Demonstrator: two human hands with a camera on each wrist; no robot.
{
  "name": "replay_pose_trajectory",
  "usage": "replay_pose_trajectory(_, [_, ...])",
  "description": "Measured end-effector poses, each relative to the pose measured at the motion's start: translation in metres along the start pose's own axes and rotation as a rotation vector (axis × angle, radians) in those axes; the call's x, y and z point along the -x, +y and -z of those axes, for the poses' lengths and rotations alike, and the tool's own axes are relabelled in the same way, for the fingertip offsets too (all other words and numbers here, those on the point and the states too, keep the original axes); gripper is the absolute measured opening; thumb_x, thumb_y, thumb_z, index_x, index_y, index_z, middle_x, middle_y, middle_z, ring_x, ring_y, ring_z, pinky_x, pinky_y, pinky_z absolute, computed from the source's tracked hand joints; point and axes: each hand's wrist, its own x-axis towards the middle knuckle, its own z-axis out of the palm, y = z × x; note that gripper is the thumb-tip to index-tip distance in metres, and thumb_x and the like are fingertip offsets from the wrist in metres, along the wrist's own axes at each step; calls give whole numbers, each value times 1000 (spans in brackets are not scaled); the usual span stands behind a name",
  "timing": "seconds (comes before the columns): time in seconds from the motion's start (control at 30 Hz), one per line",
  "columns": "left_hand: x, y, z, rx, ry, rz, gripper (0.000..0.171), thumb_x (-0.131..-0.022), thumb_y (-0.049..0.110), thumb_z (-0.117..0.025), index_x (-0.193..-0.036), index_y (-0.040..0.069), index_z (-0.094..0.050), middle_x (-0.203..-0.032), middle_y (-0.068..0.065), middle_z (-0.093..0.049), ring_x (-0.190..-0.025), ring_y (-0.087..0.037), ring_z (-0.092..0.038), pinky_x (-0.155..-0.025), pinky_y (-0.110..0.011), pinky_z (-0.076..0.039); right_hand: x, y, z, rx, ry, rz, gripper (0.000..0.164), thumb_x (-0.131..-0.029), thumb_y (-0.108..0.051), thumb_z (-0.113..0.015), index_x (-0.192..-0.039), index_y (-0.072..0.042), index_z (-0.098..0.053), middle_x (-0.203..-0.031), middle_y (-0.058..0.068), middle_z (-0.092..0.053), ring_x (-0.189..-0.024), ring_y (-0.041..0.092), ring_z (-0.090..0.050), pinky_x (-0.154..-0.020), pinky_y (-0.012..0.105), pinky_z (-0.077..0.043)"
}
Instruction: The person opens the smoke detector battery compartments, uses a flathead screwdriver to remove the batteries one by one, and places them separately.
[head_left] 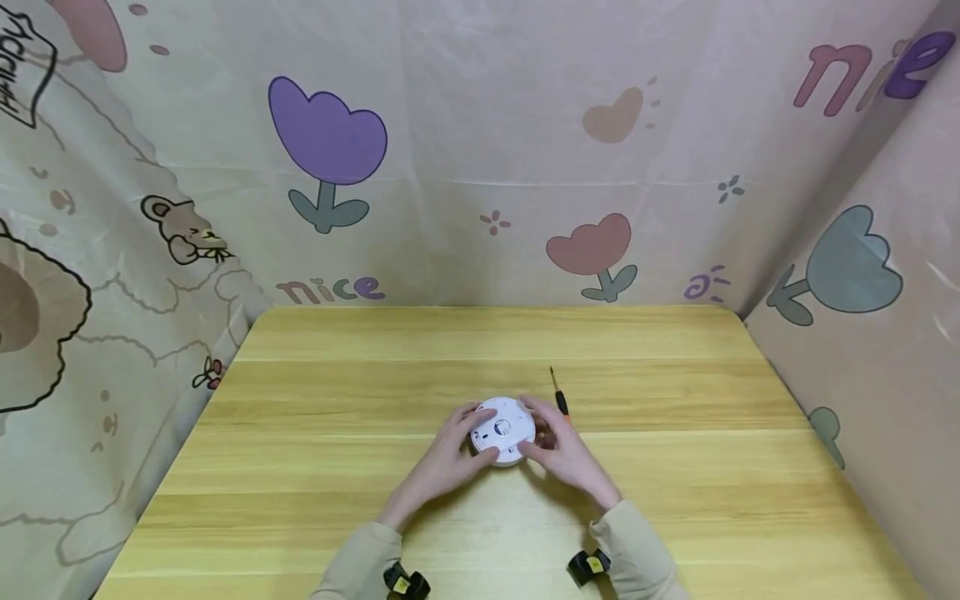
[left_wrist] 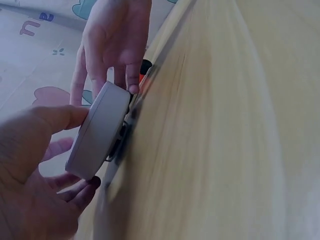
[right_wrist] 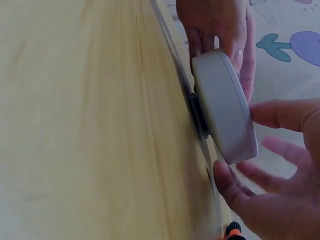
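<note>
A white, round, thick disc-shaped device [head_left: 513, 414] is held between both hands close over the table, its flat face with small slots and a central round mark turned up. My left hand [head_left: 447, 455] grips its left side, with the thumb on the near edge and fingers round the far rim. On the opposite side my right hand [head_left: 567, 454] holds the rim with thumb and fingers. From the right wrist view, a dark part [right_wrist: 199, 115] sticks out below the device [right_wrist: 222, 102]. Just beyond the right hand lies a screwdriver [head_left: 560, 400] with a black and orange handle.
The wood-grain table [head_left: 337, 392] runs up to a printed cloth [head_left: 450, 125] hung behind and along both sides. Two small black devices with yellow labels show at the sleeves, one by the left cuff [head_left: 406, 581] and one by the right cuff [head_left: 588, 567].
</note>
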Motion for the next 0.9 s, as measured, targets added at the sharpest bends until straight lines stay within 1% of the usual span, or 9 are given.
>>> replay_pose_trajectory(0.07, [0,-1,1,0,0,-1,62,-92,35,-72,-147,18,-51,-158,-15,-40,-147,-41,-37,-118,-67,-31,0,0,1,-2,-18,35,66,-90,-6,-70,-151,-3,-42,-147,25,-47,-111,33,-63,-90,21,-55])
replay_pose_trajectory(0.13, [1,-3,1,-2,0,1,64,-92,37,-71,-149,18,-48,-158,-14,-42,-146,-39,-39,-118,-65,-32,0,1,2,-9,-35,60,64,-91,-7,-70,-149,0,-44,-148,27,-46,-112,37,-64,-92,22,-56])
replay_pose_trajectory(0.23, [2,-5,2,11,-8,3,66,-93,39,-71,-150,19,-46,-158,-11,-44,-146,-37,-40,-120,-63,-31,1,3,4,-14,-51,70,63,-91,-9,-71,-148,2,-45,-147,29,-45,-111,38,-65,-93,21,-55])
replay_pose_trajectory(0.37, [4,-6,4,33,-28,3,66,-95,38,-69,-153,19,-43,-160,-10,-42,-148,-36,-38,-122,-61,-29,1,2,6,-27,-55,40,67,-91,-13,-73,-149,0,-43,-146,28,-45,-102,31,-68,-89,18,-54])
replay_pose_trajectory(0.43, [4,-7,5,35,-28,-3,67,-96,37,-67,-153,16,-41,-160,-12,-41,-149,-37,-37,-122,-61,-29,1,1,7,-33,-54,26,69,-90,-13,-74,-150,0,-42,-144,28,-46,-96,26,-68,-87,18,-55])
replay_pose_trajectory(0.53, [3,-8,5,44,-14,6,66,-97,38,-66,-153,14,-42,-159,-14,-42,-148,-38,-38,-122,-60,-29,0,0,6,-32,-43,16,71,-89,-13,-75,-150,-1,-42,-142,27,-47,-89,18,-66,-85,17,-55])
replay_pose_trajectory(0.67, [2,-9,4,64,17,14,65,-97,38,-65,-152,12,-43,-157,-17,-45,-147,-39,-39,-122,-59,-29,-2,2,3,-68,-22,8,72,-87,-10,-76,-150,-1,-42,-143,27,-47,-84,10,-62,-79,16,-56])
replay_pose_trajectory(0.8, [2,-12,2,106,16,-6,66,-98,34,-64,-153,5,-40,-157,-20,-44,-146,-39,-42,-122,-55,-31,-3,8,-2,-145,-24,-13,75,-85,-6,-76,-151,-2,-40,-148,28,-42,-82,10,-62,-76,17,-58])
replay_pose_trajectory(0.9, [1,-15,0,169,0,-27,67,-99,28,-63,-153,0,-36,-157,-24,-40,-146,-38,-41,-121,-49,-33,-3,11,-3,-194,-35,-32,77,-85,-7,-76,-152,-3,-38,-149,30,-40,-83,13,-65,-75,20,-60])
